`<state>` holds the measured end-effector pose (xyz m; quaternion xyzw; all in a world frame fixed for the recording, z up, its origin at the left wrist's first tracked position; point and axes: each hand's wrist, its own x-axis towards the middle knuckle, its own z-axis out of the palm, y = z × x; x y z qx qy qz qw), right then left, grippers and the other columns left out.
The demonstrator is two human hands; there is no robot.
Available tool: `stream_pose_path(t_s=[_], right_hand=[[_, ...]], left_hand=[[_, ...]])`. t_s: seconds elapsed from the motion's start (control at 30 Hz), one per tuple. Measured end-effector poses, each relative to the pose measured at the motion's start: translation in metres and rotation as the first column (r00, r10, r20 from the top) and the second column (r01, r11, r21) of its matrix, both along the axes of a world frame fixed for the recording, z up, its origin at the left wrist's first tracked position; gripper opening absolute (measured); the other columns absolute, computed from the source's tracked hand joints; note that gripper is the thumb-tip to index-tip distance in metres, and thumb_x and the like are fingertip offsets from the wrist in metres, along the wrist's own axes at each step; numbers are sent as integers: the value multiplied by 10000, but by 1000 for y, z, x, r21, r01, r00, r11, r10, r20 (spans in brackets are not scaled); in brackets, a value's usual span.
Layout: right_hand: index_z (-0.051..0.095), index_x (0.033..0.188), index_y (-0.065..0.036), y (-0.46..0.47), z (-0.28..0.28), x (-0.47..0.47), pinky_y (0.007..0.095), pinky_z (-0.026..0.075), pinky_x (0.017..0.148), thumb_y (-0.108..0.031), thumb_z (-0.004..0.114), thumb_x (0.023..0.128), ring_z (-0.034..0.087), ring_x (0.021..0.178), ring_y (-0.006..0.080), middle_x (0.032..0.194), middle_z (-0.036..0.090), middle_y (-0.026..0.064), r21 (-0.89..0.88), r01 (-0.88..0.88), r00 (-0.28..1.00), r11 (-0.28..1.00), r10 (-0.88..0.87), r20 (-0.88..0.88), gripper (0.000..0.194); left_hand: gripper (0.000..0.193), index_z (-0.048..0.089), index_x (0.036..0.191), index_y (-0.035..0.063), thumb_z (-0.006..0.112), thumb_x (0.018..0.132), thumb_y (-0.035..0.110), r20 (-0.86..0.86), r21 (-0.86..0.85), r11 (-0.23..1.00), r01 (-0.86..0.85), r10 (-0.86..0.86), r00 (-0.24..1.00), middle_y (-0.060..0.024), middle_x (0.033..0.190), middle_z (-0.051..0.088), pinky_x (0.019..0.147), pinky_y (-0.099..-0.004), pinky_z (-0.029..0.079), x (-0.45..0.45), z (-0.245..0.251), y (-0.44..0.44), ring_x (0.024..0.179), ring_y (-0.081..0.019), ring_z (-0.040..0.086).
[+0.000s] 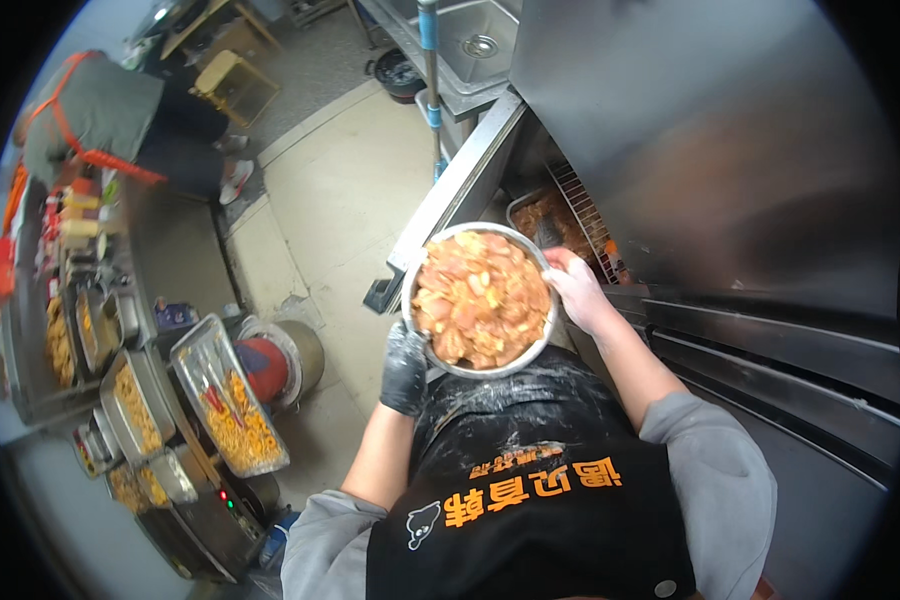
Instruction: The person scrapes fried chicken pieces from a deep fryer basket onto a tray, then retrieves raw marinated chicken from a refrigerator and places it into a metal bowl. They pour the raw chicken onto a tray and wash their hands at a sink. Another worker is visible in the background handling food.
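Observation:
A round metal bowl (546, 330) is held level in front of my apron, between both hands. Pieces of raw marinated meat (481, 296), coated in a yellowish sauce, fill it nearly to the rim. My left hand (405, 371), in a black glove dusted with white powder, grips the near left side. On the opposite side my right hand (576, 289) has the rim, its fingers partly hidden behind the bowl; white covers much of it. Beyond the bowl, an open refrigerated cabinet shows a tray of more meat (551, 214) beside a wire shelf (581, 214).
The cabinet's open door (457, 187) stands just past the bowl. A blue-banded pole (430, 90) leans by the sink (469, 52). Left are a tray of fried food (232, 405) with tongs, a round bin (304, 356) and a counter of food pans (131, 405). Another person (112, 112) bends at the far left.

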<state>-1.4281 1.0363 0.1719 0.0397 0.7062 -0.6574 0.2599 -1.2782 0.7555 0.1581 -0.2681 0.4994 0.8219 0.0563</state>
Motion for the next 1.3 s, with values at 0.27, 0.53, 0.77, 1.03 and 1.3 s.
stream_pose_path(t_s=[0.27,0.53,0.77,1.03,1.3], right_hand=[[598,1274,82,-80,25,-43,326,527,965,-91,591,955,670,1083,198,1164,708,159,-70,-247,968,967,243,-53,363],[604,1304,85,-106,-29,-46,360,538,958,-131,611,960,680,1075,241,1166,702,181,-106,-302,953,947,302,-16,407],[631,1266,73,-145,-54,-31,369,533,980,-265,637,944,684,1110,262,1174,715,197,7,-254,967,967,254,24,467],[667,1201,118,-169,-60,-24,395,530,970,-405,636,907,690,1120,319,1194,708,275,29,-71,995,997,69,70,600],[686,1215,48,-184,-87,-26,384,526,973,-338,631,914,686,1101,286,1180,724,214,86,-139,984,987,127,129,493]], left_hand=[[350,551,1336,55,528,1004,164,2,-17,928,-372,372,928,-130,1191,692,705,-373,654,21,24,-40,980,-243,749],[380,562,1359,-4,520,995,98,-25,-74,927,-367,366,930,-158,1278,677,976,-443,588,18,-6,-74,1165,-298,683],[156,675,1020,66,591,932,164,222,-274,903,-331,394,892,-59,941,696,695,-360,584,-6,-30,-153,841,-231,703],[220,640,1118,22,526,980,150,294,-14,999,-51,53,954,-127,1096,690,798,-415,648,-35,-80,-222,909,-282,721],[246,614,1147,-4,504,982,142,396,-32,992,-123,126,910,-150,1129,680,843,-451,643,-46,-109,-242,1016,-305,714]])
